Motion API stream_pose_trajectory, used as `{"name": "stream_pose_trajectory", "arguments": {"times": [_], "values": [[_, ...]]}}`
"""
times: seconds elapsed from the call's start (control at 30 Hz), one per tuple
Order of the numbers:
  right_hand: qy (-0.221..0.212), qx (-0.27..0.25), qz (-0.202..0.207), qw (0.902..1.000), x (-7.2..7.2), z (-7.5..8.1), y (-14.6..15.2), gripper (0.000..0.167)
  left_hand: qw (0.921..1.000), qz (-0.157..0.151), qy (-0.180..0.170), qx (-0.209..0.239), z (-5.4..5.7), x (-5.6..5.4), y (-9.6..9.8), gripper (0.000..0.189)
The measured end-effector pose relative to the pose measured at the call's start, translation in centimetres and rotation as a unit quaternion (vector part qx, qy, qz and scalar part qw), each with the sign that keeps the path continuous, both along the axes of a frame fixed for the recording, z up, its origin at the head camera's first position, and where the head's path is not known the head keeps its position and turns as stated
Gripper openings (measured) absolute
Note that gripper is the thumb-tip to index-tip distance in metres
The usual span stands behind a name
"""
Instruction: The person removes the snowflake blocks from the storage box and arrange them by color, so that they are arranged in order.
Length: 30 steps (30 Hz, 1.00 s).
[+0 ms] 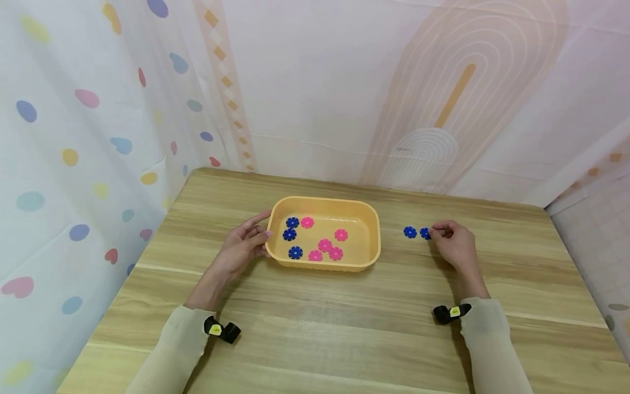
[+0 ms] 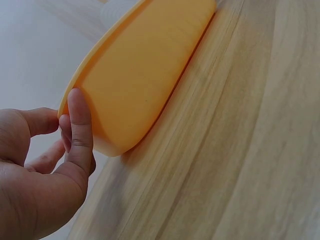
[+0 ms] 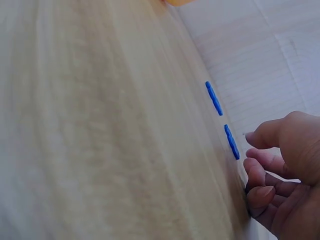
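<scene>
A yellow plastic tray stands on the wooden table. Inside it lie three blue snowflake discs and several pink snowflake discs. My left hand grips the tray's left end, the thumb at the rim, as the left wrist view also shows. Right of the tray, two more blue discs lie flat side by side, one nearer the tray and one farther right. At the right edge of the farther disc is my right hand, its fingers loosely bent and a gap between thumb and fingertips.
Behind the table hangs a pale curtain with an arch print. A dotted curtain runs along the left side. Each wrist wears a black strap with a small camera.
</scene>
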State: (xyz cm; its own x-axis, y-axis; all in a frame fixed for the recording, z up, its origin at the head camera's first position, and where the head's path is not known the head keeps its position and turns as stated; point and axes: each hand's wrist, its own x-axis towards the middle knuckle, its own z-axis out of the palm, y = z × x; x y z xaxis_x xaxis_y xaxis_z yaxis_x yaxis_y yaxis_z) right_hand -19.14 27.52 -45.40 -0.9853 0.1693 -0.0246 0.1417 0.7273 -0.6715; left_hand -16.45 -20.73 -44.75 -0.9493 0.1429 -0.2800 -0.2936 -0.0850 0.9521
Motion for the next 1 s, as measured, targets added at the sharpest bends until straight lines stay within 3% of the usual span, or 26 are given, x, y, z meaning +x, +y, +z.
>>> {"name": "stream_pose_trajectory", "arguments": {"times": [0.47,0.73,1.0], "values": [[0.023,-0.049,0.013,0.9985,0.5,2.3,-1.4,0.038,1.0,0.003,-0.005,-0.003,0.2,0.0,0.1,0.057],[0.048,-0.079,0.064,0.9937,0.4,3.5,-3.3,0.039,1.0,-0.001,0.0,0.001,0.0,-0.1,0.1,0.057],[0.047,-0.105,0.117,0.9864,0.4,4.9,-6.0,0.039,1.0,0.001,-0.003,-0.003,0.2,0.0,0.0,0.057]]}}
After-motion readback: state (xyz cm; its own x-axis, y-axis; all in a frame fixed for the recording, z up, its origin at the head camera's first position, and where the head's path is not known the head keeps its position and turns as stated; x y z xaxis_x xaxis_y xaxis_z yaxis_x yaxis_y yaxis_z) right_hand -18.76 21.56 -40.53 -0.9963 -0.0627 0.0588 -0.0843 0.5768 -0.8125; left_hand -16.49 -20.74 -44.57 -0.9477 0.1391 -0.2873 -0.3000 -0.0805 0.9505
